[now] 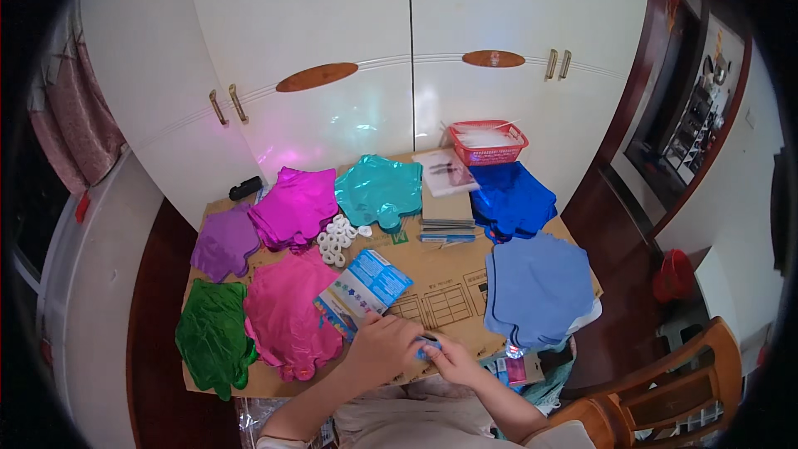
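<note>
Close to the table's front edge, my left hand (384,351) and my right hand (454,363) meet. Both are closed on a small shiny blue folded piece (427,347), whose kind I cannot make out; the fingers cover part of it. Just beyond my left hand lies a blue-and-white printed packet (363,287), tilted across the cardboard and overlapping a pink pile of flat foil balloons (291,312). White rolls of ribbon or tape (335,239) are heaped behind the packet.
More foil balloon piles surround my hands: green (212,333), purple (224,241), magenta (295,206), teal (380,191), dark blue (514,198) and grey-blue (539,289). A card stack (449,214) and red basket (488,143) stand at the back. A wooden chair (665,382) is at right.
</note>
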A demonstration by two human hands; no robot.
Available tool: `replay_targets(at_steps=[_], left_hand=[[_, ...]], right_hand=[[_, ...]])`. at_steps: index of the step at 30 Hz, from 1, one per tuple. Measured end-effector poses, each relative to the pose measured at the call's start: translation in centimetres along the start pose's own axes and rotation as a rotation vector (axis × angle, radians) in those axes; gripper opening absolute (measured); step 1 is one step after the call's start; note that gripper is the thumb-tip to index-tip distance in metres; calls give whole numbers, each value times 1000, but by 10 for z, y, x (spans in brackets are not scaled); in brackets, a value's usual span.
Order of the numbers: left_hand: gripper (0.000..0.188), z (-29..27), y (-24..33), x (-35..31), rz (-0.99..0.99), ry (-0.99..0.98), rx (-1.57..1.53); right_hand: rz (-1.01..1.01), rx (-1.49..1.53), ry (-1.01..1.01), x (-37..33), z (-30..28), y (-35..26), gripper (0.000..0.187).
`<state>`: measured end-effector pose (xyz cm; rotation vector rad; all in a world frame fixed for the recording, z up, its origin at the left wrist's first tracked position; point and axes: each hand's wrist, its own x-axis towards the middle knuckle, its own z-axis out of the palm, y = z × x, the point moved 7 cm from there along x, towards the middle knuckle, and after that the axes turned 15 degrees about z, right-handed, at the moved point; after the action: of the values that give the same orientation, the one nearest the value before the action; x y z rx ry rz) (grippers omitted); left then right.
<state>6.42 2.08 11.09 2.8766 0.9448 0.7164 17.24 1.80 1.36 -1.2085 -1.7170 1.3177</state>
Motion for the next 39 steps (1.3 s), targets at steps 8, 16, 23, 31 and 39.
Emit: replay_targets(at_steps=[8, 16, 23, 31, 39], left_hand=[[15, -11, 3, 7, 169, 21, -150], [12, -33, -27, 6, -7, 154, -609], [14, -17, -28, 0, -173, -5, -723], [14, -26, -19, -3, -43, 105, -556], [12, -30, -8, -1, 46, 213, -491]], right_hand=[[24, -52, -33, -4, -7, -37, 25], [29, -4, 161, -15, -26, -33, 21], [-170, -171, 300, -22, -27, -51, 18], [-55, 76, 123, -10, -27, -46, 16], [-149, -49, 232, -14, -38, -44, 12]])
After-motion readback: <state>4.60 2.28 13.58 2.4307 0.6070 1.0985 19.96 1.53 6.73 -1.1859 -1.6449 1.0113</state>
